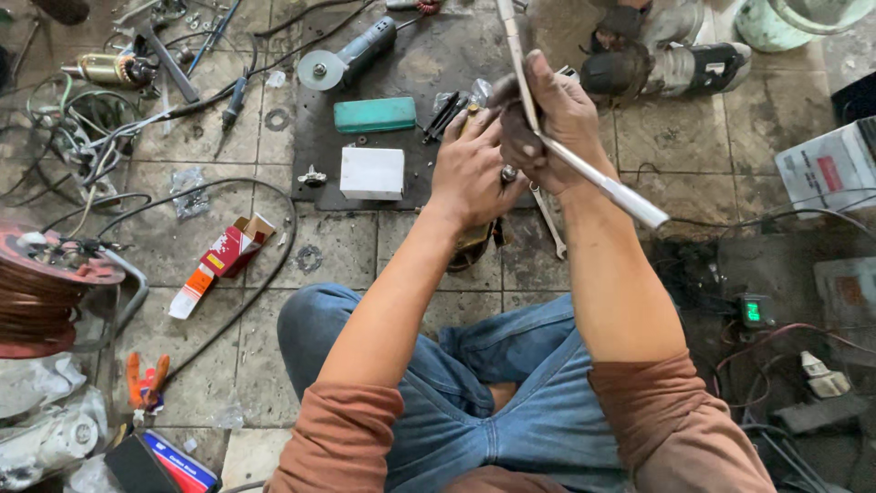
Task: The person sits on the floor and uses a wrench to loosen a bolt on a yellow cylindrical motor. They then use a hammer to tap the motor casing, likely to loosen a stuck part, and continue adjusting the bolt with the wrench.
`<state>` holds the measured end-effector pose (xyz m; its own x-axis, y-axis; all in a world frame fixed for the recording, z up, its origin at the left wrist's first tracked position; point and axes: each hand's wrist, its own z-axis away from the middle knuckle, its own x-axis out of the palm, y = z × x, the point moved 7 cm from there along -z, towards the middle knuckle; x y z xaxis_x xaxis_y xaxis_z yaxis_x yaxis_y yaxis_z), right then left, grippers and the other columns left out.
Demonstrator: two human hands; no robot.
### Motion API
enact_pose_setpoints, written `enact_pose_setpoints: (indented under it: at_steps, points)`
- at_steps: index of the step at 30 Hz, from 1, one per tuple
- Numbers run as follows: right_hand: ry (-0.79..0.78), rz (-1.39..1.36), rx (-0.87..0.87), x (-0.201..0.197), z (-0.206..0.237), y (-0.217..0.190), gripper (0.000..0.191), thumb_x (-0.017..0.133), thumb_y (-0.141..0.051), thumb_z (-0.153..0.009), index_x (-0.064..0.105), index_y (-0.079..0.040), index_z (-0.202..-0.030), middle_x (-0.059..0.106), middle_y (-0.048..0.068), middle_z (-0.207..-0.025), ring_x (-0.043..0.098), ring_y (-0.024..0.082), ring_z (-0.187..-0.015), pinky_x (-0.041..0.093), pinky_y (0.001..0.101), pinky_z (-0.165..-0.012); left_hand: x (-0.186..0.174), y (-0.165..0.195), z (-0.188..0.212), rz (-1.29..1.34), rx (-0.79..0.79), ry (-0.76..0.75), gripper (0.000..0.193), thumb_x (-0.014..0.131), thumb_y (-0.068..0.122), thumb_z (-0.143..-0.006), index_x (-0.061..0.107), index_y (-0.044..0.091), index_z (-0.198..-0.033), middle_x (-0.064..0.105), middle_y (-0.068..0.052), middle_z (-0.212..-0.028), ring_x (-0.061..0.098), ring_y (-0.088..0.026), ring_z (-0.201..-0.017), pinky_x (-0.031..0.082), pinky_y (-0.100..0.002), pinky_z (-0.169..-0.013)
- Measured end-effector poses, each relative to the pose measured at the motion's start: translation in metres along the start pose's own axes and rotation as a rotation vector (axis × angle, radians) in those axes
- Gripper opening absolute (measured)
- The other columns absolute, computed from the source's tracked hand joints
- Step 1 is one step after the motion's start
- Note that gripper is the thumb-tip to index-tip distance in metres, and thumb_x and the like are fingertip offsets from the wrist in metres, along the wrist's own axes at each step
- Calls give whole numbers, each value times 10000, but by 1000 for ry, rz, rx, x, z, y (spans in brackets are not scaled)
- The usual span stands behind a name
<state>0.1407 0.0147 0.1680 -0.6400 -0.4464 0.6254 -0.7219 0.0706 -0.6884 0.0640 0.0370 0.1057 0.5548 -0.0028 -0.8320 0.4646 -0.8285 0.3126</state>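
Right hand (557,123) grips a metal rod (584,169) slanting top-left to lower-right; left hand (470,173) clasps it.

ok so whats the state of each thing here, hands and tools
right hand: closed around the metal bar
metal bar: held slanted, off the floor
left hand: gripping a small part, hidden under the fingers
angle grinder: lying on the dark mat
white box: closed, on the mat
small meter: display lit green
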Motion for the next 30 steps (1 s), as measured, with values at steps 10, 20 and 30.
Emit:
enact_pose_setpoints:
  at_steps: [10,20,30]
  points:
    - [543,790,-702,14,71,8,524,524,-444,-1135,569,44,-1320,653,212,-1311,692,228,-1124,588,352,-1009,5,-1,2,-23,-24,20,511,606,453,-907,691,116,-1282,603,-93,-1429,472,-286,-1422,268,-516,-1221]
    - [459,562,-277,-10,12,-13,491,582,-366,-1143,544,79,-1348,673,134,-982,593,142,-652,463,261,-546,-3,2,-2,-85,1,31,567,602,456,-898,631,141,-1370,598,-88,-1419,481,-292,-1397,272,-522,-1186]
    - [597,471,-659,14,49,-8,580,514,-495,-1110,611,59,-1250,730,217,-1219,742,293,-1119,619,374,-978,-1,1,0,-49,-19,16,514,626,435,-884,693,95,-1263,620,-91,-1392,478,-285,-1417,283,-522,-1197]
